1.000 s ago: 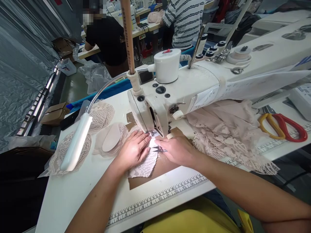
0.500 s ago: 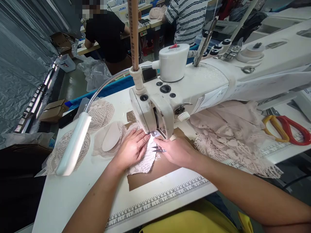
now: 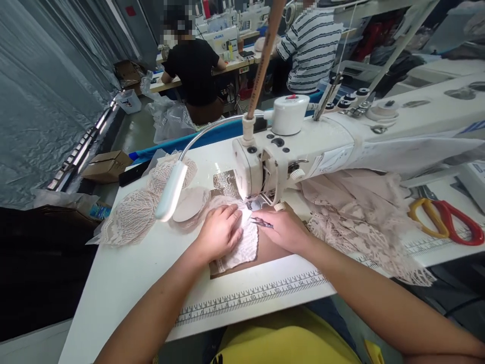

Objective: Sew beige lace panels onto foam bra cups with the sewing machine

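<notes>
A piece of pale lace fabric (image 3: 244, 247) lies under the head of a white sewing machine (image 3: 253, 172). Flat on the lace rests my left hand (image 3: 220, 230), fingers spread a little and curved toward the needle area. Close to the needle on the other side, my right hand (image 3: 286, 227) is closed around small dark thread snips (image 3: 262, 222), whose tips point left over the lace. A brown plate (image 3: 271, 250) shows beneath the fabric. My right fingertips are partly hidden beside the presser foot.
Lace cups (image 3: 131, 217) lie at the left under a lamp (image 3: 172, 192). More lace (image 3: 352, 217) and red and yellow scissors (image 3: 454, 222) sit at the right. Two people (image 3: 193, 71) sit at machines beyond. A ruler strip (image 3: 250, 298) edges the table.
The view has shifted, so the machine and table appear further right. My left hand now sits slightly lower along the lace relative to the needle. The snips remain in my right hand, their blades less spread.
</notes>
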### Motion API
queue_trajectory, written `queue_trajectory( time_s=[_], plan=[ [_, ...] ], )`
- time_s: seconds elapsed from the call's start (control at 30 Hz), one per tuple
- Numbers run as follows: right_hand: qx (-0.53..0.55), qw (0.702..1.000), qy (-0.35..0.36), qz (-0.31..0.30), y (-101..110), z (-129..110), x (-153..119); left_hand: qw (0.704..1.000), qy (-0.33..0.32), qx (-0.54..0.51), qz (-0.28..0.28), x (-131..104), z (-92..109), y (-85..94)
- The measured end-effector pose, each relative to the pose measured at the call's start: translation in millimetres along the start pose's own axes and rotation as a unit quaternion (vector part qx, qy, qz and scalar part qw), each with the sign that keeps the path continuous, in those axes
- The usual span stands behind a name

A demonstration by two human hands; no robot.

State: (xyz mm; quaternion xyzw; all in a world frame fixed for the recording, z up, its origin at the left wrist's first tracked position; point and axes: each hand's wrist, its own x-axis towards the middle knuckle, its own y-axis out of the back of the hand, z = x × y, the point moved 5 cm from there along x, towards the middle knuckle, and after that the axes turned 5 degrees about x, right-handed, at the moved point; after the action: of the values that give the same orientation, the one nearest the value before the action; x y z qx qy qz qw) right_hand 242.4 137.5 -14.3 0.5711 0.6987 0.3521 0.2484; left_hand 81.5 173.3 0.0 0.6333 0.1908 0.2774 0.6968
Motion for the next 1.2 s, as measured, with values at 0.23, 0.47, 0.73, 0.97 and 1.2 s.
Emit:
queue_trajectory(
  time_s=[0.23, 0.47, 0.73, 0.97, 1.2],
  plan=[
    [0.079, 0.996, 0.043, 0.001, -0.5, -9.8, -3.1, 0.980, 0.025, -0.199, -0.008, -55.8, 43.3, 18.2],
    [0.175, 0.979, 0.079, -0.063, -7.5, -24.5, -10.0, 0.741, 0.327, -0.586, 0.001, -94.2, -3.4, -3.9],
    [0.233, 0.967, 0.072, -0.066, -4.9, -30.9, -13.5, 0.627, 0.272, -0.726, -0.071, -63.3, 17.3, -16.9],
    [0.245, 0.962, 0.103, -0.060, 2.5, -26.1, -13.2, 0.694, 0.262, -0.671, 0.004, -50.8, 19.1, -15.8],
    [0.206, 0.969, 0.104, -0.092, 4.9, -33.0, -10.8, 0.699, 0.244, -0.672, -0.020, -49.2, 19.3, -21.7]
  ],
)
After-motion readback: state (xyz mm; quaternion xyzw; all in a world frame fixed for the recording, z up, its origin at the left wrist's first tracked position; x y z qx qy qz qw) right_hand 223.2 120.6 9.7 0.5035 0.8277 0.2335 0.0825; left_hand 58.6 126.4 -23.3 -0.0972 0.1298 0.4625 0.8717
